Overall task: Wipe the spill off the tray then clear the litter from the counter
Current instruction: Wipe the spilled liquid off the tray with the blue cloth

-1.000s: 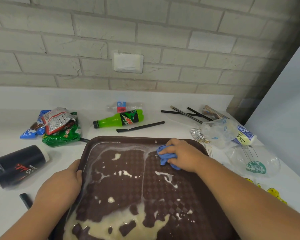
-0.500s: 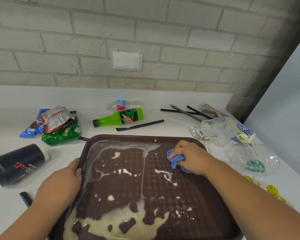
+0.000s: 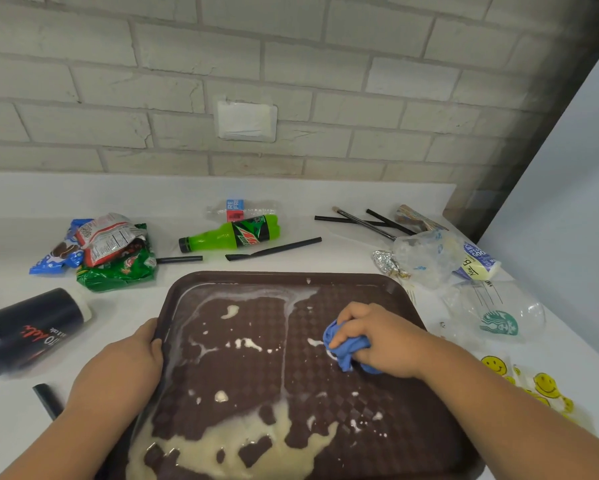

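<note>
A brown textured tray (image 3: 284, 278) lies on the white counter in front of me, with a milky spill (image 3: 235, 445) pooled at its near side and streaked across the middle. My right hand (image 3: 384, 337) grips a bunched blue cloth (image 3: 343, 348) and presses it on the tray's right half. My left hand (image 3: 118, 365) holds the tray's left rim, fingers curled over the edge.
Litter rings the tray: snack wrappers (image 3: 107, 251) and a black cup (image 3: 28, 327) at left, a green soda bottle (image 3: 235, 233) and black straws (image 3: 274, 249) behind, crumpled plastic (image 3: 429, 254), a clear Starbucks cup (image 3: 499, 317) and smiley wrappers (image 3: 533, 386) at right. A brick wall stands behind.
My right hand has dragged the blue cloth nearer to me and back left onto the white streak in the tray's right half. My left hand has stayed on the rim.
</note>
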`<state>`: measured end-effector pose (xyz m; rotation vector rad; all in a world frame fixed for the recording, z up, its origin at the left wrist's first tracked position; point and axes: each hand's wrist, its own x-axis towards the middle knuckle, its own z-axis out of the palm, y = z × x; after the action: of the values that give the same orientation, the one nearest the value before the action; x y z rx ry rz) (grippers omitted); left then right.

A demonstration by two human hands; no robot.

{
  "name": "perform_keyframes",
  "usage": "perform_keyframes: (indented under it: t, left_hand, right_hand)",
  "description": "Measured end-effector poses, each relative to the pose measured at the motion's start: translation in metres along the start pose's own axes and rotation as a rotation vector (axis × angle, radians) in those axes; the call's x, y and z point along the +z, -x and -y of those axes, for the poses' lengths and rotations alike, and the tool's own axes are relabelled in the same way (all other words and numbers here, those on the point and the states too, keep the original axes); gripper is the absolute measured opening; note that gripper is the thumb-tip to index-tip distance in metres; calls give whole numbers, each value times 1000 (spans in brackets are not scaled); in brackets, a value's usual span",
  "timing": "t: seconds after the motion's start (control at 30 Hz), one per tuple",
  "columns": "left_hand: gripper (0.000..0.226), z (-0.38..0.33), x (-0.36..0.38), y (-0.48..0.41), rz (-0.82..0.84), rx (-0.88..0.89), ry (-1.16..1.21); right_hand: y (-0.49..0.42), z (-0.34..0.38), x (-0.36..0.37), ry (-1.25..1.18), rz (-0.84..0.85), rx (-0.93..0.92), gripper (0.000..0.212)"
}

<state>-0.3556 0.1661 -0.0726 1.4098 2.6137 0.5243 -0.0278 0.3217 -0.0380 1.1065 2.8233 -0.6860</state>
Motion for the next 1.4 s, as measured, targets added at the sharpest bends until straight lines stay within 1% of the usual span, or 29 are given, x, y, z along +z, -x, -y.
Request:
perform_keyframes:
  t: [0.07,0.1,0.17,0.23,0.3,0.37,0.4,0.47,0.53,0.57,0.63,0.7,0.73,0.77,0.83,0.9,0.97,1.0,1.07,1.13,1.2,1.27,1.3,1.33,1.4]
  left_hand:
    - [34,1,0,-1,-2,-7,-4]
    - [34,1,1,-1,-4,-9,-2]
    - [34,0,1,0,-7,-11,3]
    - [36,-1,1,1,-7,-13,8]
    - [38,-1,1,1,-6,-15,5]
    - [38,-1,1,0,-2,-24,1]
    - [38,-1,1,0,-1,-31,1]
    - [37,-1,1,1,-2,-40,10]
    - [36,-1,1,2,-6,-44,20]
    - [35,-1,0,2,-6,-43,19]
    - [34,-1,0,1,-1,-41,8]
    - [35,-1,0,1,6,-35,4]
    - [35,-1,0,1,9,-34,3]
    - [35,-1,0,0,10,-32,1]
    - [35,0,0,-1,12,-29,-4]
    - [35,0,-1,-1,18,-26,3]
    - [37,-1,-2,0,25,-24,1]
    - [37,-2,-2,0,28,-25,-6]
    - [37,-3,-4,0,35,-29,-15]
    - [36,-3,-5,1,39,-28,-17]
    - [35,-4,-6,2,37,-31,-21]
    - [36,-5,-6,2,40,-32,-25]
    - [36,-4,-6,1,43,-30,-28]
    - [36,-4,-6,1,44,-28,-31]
    - [36,-3,-6,1,45,-29,-33]
  right_hand:
    - [5,-1,-8,-82,30,50,34]
    - [6,-4,-10,-97,3,87,34]
    - [6,-5,-8,-26,-96,125,34]
    - [8,0,2,51,-132,73,33]
    - [13,7,7,16,-58,12,33]
    - [17,8,-1,-67,28,43,34]
    - [17,5,-5,-96,37,83,34]
    - [18,1,-8,-70,-29,142,34]
    - [18,2,0,28,-89,116,34]
    - [20,5,6,50,-85,74,34]
    - [25,9,11,6,-27,14,34]
    - [31,7,2,-81,34,49,33]
    - [33,5,-3,-117,34,88,34]
    - [33,2,-5,-124,4,120,34]
    - [31,3,0,-19,-87,130,32]
    - [30,13,15,72,-121,49,32]
    - [34,24,21,30,-61,-25,33]
    - [36,25,16,-10,-13,-27,33]
    - [37,16,3,-73,50,34,34]
    - [37,5,-7,-91,9,141,35]
    - [34,2,-4,1,-69,169,33]
    - [35,10,9,73,-82,81,34]
    - [38,16,13,58,-58,29,34]
    - [41,20,14,12,-9,-2,35]
    - [47,21,6,-76,94,-4,37]
